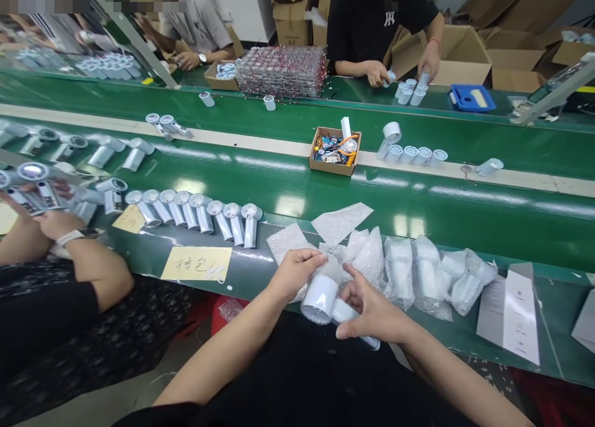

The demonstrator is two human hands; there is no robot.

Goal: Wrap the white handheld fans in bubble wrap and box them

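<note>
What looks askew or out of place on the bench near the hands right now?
Nothing looks damaged or spilled. The left hand and right hand hold a white fan in bubble wrap. Loose bubble-wrap sheets lie overlapping and crooked beside the neat row of fans.

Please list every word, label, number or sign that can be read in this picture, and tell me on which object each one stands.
"待包" followed by a third handwritten character too unclear to read: on the yellow paper note at the green table's near edge.
White emblem on the black T-shirt of the person opposite: too small to read.
Smaller yellow paper note: no legible writing.
White folded paper leaflet: print too small to read.
</note>
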